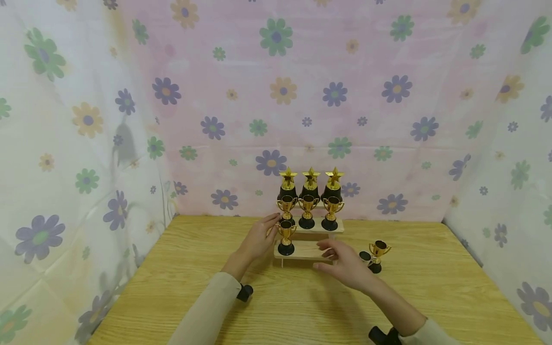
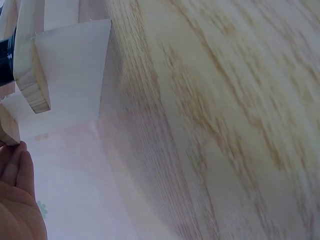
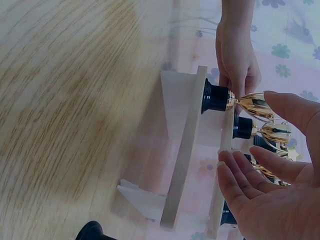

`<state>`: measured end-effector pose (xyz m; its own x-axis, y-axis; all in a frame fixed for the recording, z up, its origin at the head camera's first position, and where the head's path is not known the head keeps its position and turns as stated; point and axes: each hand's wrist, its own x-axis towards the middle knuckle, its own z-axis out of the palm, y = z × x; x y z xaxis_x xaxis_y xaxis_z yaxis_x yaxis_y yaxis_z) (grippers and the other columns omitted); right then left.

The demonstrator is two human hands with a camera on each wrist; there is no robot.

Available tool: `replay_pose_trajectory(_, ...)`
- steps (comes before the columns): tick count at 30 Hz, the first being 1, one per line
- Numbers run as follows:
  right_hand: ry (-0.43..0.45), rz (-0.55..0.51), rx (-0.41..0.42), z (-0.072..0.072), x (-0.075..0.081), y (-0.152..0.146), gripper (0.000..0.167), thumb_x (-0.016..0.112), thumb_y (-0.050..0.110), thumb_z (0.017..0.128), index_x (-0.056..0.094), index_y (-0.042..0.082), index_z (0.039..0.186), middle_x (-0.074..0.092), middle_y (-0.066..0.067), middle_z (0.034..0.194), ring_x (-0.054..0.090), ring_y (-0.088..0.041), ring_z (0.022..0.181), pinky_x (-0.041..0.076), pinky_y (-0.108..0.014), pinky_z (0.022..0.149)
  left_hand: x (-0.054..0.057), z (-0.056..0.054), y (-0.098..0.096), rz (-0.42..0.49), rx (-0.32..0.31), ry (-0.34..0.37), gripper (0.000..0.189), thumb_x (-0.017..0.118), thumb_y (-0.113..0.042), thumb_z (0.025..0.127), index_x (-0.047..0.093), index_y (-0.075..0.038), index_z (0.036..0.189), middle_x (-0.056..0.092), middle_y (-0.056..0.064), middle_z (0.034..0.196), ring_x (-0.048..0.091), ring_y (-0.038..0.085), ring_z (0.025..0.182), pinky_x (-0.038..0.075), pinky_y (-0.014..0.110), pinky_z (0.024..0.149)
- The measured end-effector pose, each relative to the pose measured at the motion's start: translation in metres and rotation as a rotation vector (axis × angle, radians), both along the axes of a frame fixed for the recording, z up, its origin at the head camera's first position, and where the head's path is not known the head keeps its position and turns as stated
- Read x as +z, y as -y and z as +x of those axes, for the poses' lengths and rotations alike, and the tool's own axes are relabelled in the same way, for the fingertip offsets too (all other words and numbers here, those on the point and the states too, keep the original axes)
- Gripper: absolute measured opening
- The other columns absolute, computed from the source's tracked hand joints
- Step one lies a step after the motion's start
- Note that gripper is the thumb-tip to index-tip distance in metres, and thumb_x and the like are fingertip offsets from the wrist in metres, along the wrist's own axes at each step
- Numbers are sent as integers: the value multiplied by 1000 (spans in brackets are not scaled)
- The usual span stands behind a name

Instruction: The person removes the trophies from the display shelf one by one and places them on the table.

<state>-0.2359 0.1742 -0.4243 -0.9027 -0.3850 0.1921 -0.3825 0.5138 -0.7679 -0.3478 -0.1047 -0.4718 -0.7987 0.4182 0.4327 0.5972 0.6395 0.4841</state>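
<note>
A tiered wooden stand point(image 1: 308, 249) holds small trophies. On its bottom step, a gold cup trophy point(image 1: 286, 237) with a black base stands upright at the left end. My left hand point(image 1: 257, 238) is beside the stand's left side; in the left wrist view its fingertips point(image 2: 21, 150) touch the end of a wooden step. My right hand point(image 1: 348, 266) hovers by the right part of the bottom step, fingers loosely bent and holding nothing. In the right wrist view its thumb point(image 3: 290, 107) overlaps the bottom-step trophy's cup; contact cannot be told.
Three gold star trophies point(image 1: 310, 184) line the top step, and three cup trophies point(image 1: 307, 211) the middle one. Right of my right hand, a cup trophy point(image 1: 378, 256) stands on the wooden table point(image 1: 276, 306), with another cup point(image 1: 365, 257) partly hidden by the hand.
</note>
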Motion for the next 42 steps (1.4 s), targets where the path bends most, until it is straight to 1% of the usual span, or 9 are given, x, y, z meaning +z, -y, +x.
replay_pose_trajectory(4, -12, 0, -13, -5, -4, 5, 54, 80, 25, 91, 60, -2, 134, 62, -22, 131, 65, -34, 112, 57, -47, 95, -1, 0, 0, 5, -9, -14, 41, 49, -13, 108, 53, 2, 147, 51, 19, 152, 48, 36, 140, 42, 48, 115)
replay_pose_trajectory(11, 2, -35, -33, -13, -10, 15, 53, 80, 23, 90, 61, -3, 132, 64, -19, 127, 65, -35, 111, 56, -49, 96, -1, 0, 0, 22, -17, -25, 41, 49, -12, 108, 54, 4, 146, 52, 22, 150, 49, 38, 139, 43, 51, 114)
replay_pose_trajectory(16, 1, -54, -55, -18, -13, 21, 53, 81, 22, 90, 61, -3, 132, 65, -19, 124, 65, -33, 110, 56, -49, 96, -1, 0, -1, 24, -10, -24, 41, 49, -12, 108, 54, 4, 146, 52, 22, 150, 49, 37, 139, 42, 50, 114)
replay_pose_trajectory(23, -15, -72, -55, -21, -16, 26, 52, 81, 21, 89, 61, -4, 131, 66, -17, 120, 66, -33, 107, 57, -50, 94, -3, -1, -1, 31, -12, -24, 41, 47, -13, 109, 55, 5, 145, 52, 21, 150, 49, 37, 139, 43, 50, 114)
replay_pose_trajectory(27, -13, -81, -56, -22, -17, 30, 52, 81, 19, 89, 61, -4, 131, 66, -18, 121, 66, -34, 107, 57, -51, 94, -3, 0, -1, 30, -8, -22, 41, 48, -13, 108, 55, 3, 145, 52, 21, 150, 49, 36, 140, 44, 50, 113)
replay_pose_trajectory(31, -23, -79, -68, -25, -18, 36, 53, 81, 19, 88, 61, -4, 132, 66, -19, 122, 66, -35, 106, 57, -51, 92, -2, 0, -1, 27, 7, -10, 41, 47, -14, 109, 55, 1, 146, 52, 18, 151, 48, 35, 141, 42, 49, 115)
replay_pose_trajectory(34, -29, -73, -81, -29, -20, 42, 51, 81, 17, 88, 62, -4, 130, 66, -20, 120, 66, -34, 104, 58, -50, 91, -2, -1, -1, 25, 14, -1, 41, 47, -15, 109, 55, 1, 146, 52, 17, 152, 48, 35, 141, 41, 49, 116)
replay_pose_trajectory(39, -35, -93, -80, -33, -22, 51, 45, 80, 12, 88, 64, -4, 126, 66, -24, 117, 67, -38, 102, 57, -54, 90, -3, -1, -1, 24, 11, -1, 42, 48, -16, 109, 54, 2, 146, 52, 17, 151, 48, 35, 141, 41, 50, 116)
replay_pose_trajectory(42, -50, -80, -90, -34, -24, 56, 42, 80, 14, 89, 66, -2, 125, 67, -22, 115, 67, -35, 101, 58, -52, 89, -3, -1, -1, 23, 11, -12, 41, 49, -16, 109, 55, 2, 146, 53, 16, 151, 48, 35, 141, 42, 50, 115)
